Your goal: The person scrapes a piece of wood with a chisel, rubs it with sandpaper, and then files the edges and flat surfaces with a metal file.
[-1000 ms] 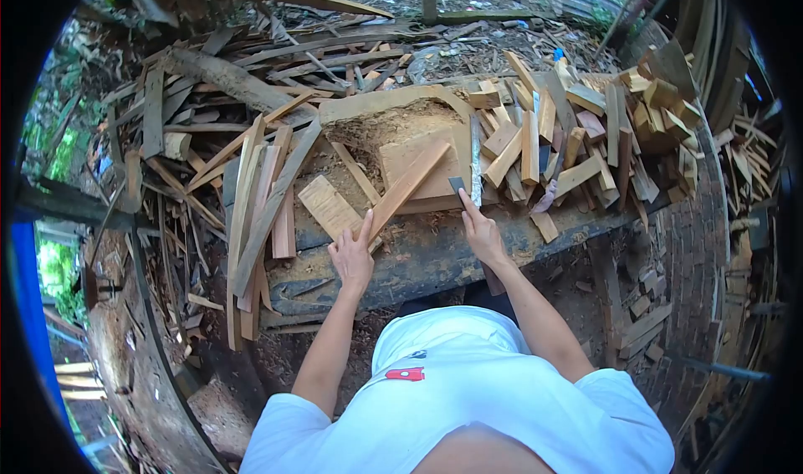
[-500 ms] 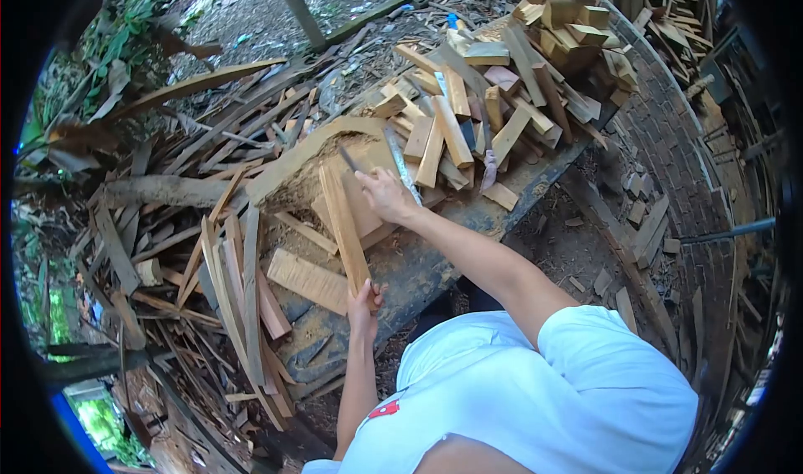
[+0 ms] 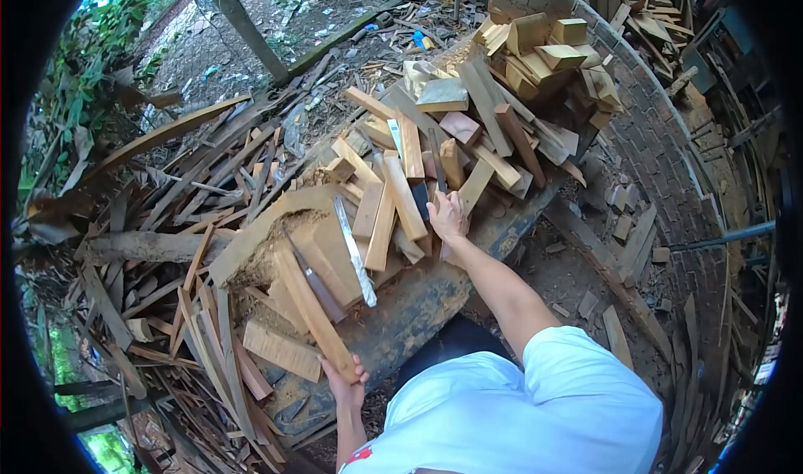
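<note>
My left hand [image 3: 345, 382] is closed around the near end of a long wooden slat [image 3: 311, 311], which slants away over a wooden block [image 3: 322, 252]. Beside the slat lies a dark-handled knife [image 3: 324, 297], its blade pointing away from me. A long blade with a white-wrapped handle [image 3: 358, 265] lies just to its right. My right hand [image 3: 449, 215] reaches to the edge of the pile of cut wood pieces [image 3: 406, 198]. Its fingers are closed round the handle of another knife, whose dark blade [image 3: 436, 158] points away over the wood; the hand covers most of that handle.
A worn dark bench [image 3: 393, 302] carries the wood. A short flat board [image 3: 282, 348] lies left of the slat. Scrap strips [image 3: 222, 340] are heaped on the left, stacked blocks [image 3: 544, 47] stand at the far right, and a brick path [image 3: 661, 131] curves past.
My right hand has let go of the dark-handled knife beside the slat and moved right, onto another knife by the pile. My left hand still holds the slat. The view has shifted.
</note>
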`<state>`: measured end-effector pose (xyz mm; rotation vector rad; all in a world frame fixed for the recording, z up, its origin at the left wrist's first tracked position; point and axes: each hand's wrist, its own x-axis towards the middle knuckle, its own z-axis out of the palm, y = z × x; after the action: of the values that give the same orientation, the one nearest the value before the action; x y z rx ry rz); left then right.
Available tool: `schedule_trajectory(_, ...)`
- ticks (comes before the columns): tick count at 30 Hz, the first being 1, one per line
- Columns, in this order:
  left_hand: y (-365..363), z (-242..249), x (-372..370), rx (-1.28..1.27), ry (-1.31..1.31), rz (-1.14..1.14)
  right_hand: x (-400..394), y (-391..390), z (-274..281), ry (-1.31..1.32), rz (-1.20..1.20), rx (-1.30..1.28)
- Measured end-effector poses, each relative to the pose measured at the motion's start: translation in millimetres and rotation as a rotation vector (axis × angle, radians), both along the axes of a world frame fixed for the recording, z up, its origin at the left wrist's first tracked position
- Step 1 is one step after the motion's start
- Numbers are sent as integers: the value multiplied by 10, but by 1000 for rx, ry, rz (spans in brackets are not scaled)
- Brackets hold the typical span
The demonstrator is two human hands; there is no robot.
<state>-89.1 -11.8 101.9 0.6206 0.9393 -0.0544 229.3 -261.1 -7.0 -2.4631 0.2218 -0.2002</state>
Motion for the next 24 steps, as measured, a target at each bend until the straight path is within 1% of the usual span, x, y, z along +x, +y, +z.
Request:
schedule_trajectory(2,-68,52,75,15,34,-18,156,-19,-75,-9,33,-76)
schedule_trajectory(3,-84,83,91,18,64,-37,199,-9,-24,4,38,-63)
schedule_trajectory(4,-87,109,94,30,81,-32,220,6,23,8,52,-114)
schedule_trajectory(5,-88,125,91,75,108,-29,226,25,51,9,69,-167)
schedule_trajectory(7,-120,185,106,121,135,-11,222,63,17,20,140,-183)
schedule_trajectory(10,-201,329,96,182,135,-23,273,135,-55,52,31,1)
schedule_trajectory(11,-239,378,98,187,96,-39,290,141,-55,54,39,4)
schedule_trajectory(13,-274,441,134,194,63,-43,285,132,-9,-72,6,239)
schedule_trajectory(14,-279,473,149,171,48,-70,249,99,34,-90,50,331)
schedule_trajectory(15,-283,499,152,148,34,-89,224,63,57,-136,98,349)
schedule_trajectory(16,-281,501,151,154,45,-55,162,53,170,-125,88,402)
schedule_trajectory(17,-263,471,168,106,33,-101,101,45,298,-116,79,455)
schedule_trajectory(18,-235,428,189,58,12,-148,51,3,326,-79,127,462)
schedule_trajectory(19,-201,378,185,64,7,-113,6,-28,388,-46,175,466)
schedule_trajectory(21,-96,309,145,-88,-42,-174,-94,4,541,17,201,598)
schedule_trajectory(22,-33,311,146,-83,-49,-144,-153,85,622,41,238,739)
schedule_trajectory(23,20,319,146,-83,-45,-185,-233,205,693,15,281,834)
schedule_trajectory(24,56,331,116,-86,-40,-223,-359,379,907,152,300,956)
